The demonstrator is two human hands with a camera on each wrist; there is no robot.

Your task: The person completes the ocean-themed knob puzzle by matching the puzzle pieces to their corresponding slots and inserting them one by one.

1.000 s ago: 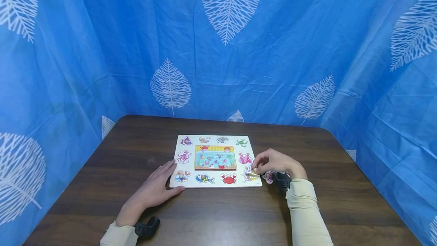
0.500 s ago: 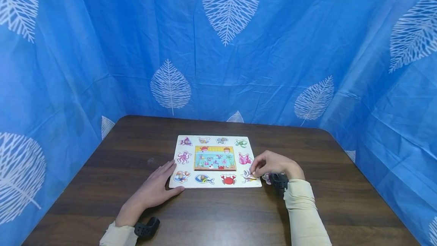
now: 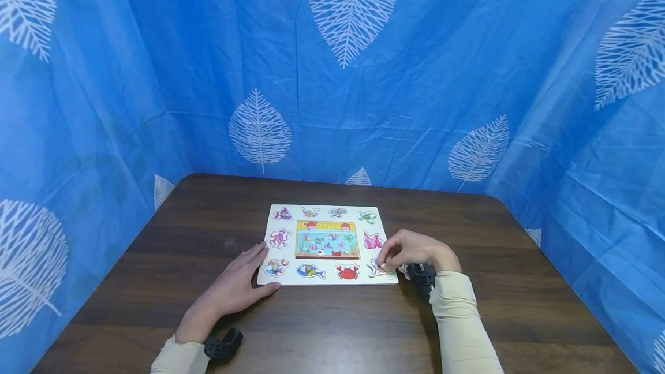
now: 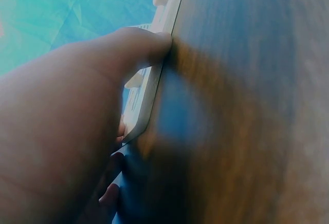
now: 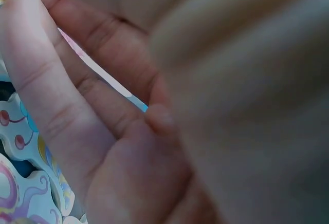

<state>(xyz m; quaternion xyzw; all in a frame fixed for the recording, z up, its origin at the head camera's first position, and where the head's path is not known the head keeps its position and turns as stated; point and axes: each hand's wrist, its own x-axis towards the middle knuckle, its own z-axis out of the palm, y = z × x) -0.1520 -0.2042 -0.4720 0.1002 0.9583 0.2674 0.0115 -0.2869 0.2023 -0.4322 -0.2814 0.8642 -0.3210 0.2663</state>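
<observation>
A white peg puzzle board (image 3: 327,281) with sea animals lies on the dark table. My left hand (image 3: 236,281) rests at its left side, fingers extended along the edge and the thumb at the front corner. In the left wrist view the thumb (image 4: 139,47) touches the board's edge (image 4: 149,95). At the board's lower right corner my right hand (image 3: 413,248) pinches a small puzzle piece (image 3: 375,268) by its knob; the fingers cover part of it. Loose puzzle pieces (image 3: 403,270) lie partly hidden under the right wrist. In the right wrist view one shows purple tentacles (image 5: 31,193).
Several pieces with knobs sit in the board, such as a fish (image 3: 310,271) at the front. A red crab (image 3: 347,272) and a pink octopus (image 3: 280,238) show as well. Beyond the table (image 3: 322,333) hangs a blue curtain (image 3: 291,74) with white leaves.
My right hand has shifted slightly left over the lower right corner with the pinched piece, which now appears lower on the board. My left hand has stayed in place.
</observation>
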